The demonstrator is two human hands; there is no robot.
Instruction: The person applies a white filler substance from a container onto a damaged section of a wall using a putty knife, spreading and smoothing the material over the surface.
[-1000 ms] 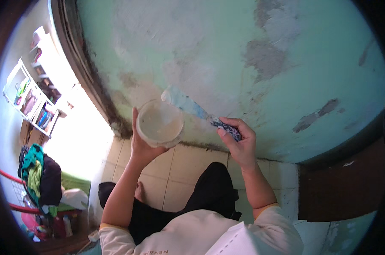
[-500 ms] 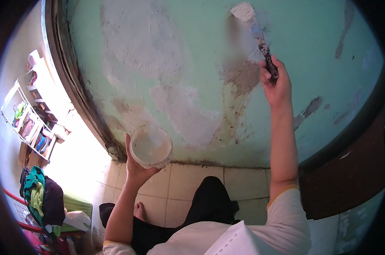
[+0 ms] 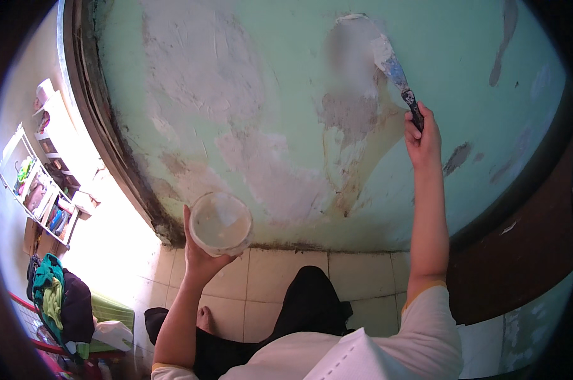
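My right hand (image 3: 422, 136) is closed round the dark handle of a putty knife (image 3: 396, 73). Its blade, smeared with whitish filler, lies against the green wall (image 3: 299, 126), at the right side of a pale filler patch (image 3: 356, 47). Below that patch is a rough grey-brown area (image 3: 350, 117). Lower left, my left hand (image 3: 204, 259) grips a round whitish tub (image 3: 220, 223) from its left and underside. The tub's mouth faces up, with pale paste visible inside.
A dark wooden door frame (image 3: 119, 136) bounds the wall on the left. Beyond it stand a white shelf rack (image 3: 43, 190) and a basket heaped with clothes (image 3: 58, 297). Tiled floor (image 3: 270, 272) runs along the wall's foot. A dark brown panel (image 3: 508, 266) is at right.
The putty knife has moved down and slightly right along the wall with my right hand. Fresh filler shows along the patch's top edge. The tub stays at nearly the same place.
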